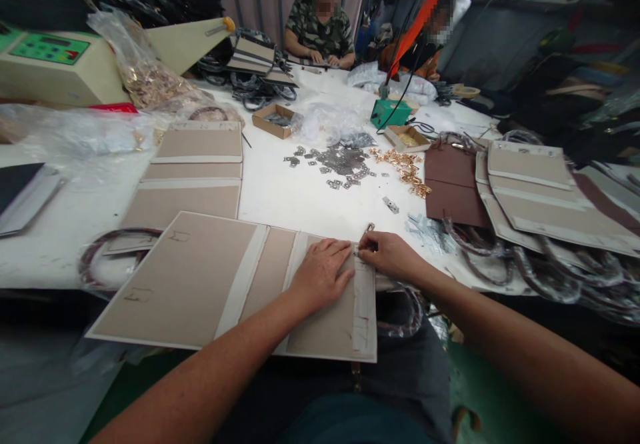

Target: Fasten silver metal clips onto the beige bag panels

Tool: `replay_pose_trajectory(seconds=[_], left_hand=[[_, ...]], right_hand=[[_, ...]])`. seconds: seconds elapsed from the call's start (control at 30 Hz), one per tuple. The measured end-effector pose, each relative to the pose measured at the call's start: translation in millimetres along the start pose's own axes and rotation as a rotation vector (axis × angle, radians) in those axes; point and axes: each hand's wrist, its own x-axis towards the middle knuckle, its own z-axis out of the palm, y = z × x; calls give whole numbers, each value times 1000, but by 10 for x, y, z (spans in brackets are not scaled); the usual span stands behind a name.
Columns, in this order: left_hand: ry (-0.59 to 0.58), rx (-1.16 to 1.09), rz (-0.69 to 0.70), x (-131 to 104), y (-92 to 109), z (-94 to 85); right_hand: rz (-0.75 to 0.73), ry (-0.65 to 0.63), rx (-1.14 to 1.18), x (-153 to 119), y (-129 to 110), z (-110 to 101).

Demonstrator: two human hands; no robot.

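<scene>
A flat beige bag panel (200, 264) with white strips lies at the table's front edge, pencil-like marks on its left part. My left hand (323, 274) rests flat on its right section, fingers stretched out. At the panel's right edge my right hand (387, 254) is closed in a pinch; what it holds is hidden by the fingers. A small gold-coloured metal fitting (370, 227) shows just above the right fingertips. Brown bag handles in clear wrap, one handle (410, 314) on the right, stick out from under the panel.
Grey metal plates (343, 161) and gold-coloured fittings (405, 164) lie loose mid-table. More panels (535, 177) with wrapped handles are stacked right; others (195, 157) lie left. Small boxes (273, 121), a green box (387, 112) and a machine (60, 64) stand farther back. Two people sit opposite.
</scene>
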Motion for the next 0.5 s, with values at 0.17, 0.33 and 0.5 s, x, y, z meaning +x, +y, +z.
replay_pose_trajectory(seconds=[0.17, 0.33, 0.5], left_hand=[[40, 9, -42, 65, -19, -9], [-62, 129, -150, 376, -75, -168], [-436, 113, -269, 808, -137, -374]], right_hand=[[-11, 42, -46, -41, 43, 61], [-16, 55, 5, -60, 70, 72], [7, 37, 39, -67, 89, 66]])
